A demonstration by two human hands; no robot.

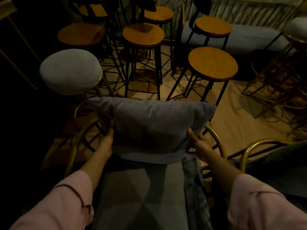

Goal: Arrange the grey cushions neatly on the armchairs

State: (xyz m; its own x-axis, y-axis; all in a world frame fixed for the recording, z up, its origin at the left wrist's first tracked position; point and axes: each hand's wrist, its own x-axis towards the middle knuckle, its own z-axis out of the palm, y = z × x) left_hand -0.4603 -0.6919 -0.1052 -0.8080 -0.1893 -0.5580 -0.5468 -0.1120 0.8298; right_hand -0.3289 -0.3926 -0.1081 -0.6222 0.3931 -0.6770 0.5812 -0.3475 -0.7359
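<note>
A grey cushion (152,125) stands upright at the far end of a gold-framed armchair (75,143), its lower edge resting on the chair's grey seat pad (142,193). My left hand (106,140) grips the cushion's left side with the thumb on its face. My right hand (198,145) grips the right lower corner. Both forearms wear pink sleeves. A crumpled grey cloth (194,188) lies along the seat's right side.
A second gold-framed armchair (265,146) with a dark grey seat stands at the right. Beyond the cushion stand several wooden-topped bar stools (212,63) on black legs and a grey padded stool (70,70) at the left. A grey bench (249,35) sits far right.
</note>
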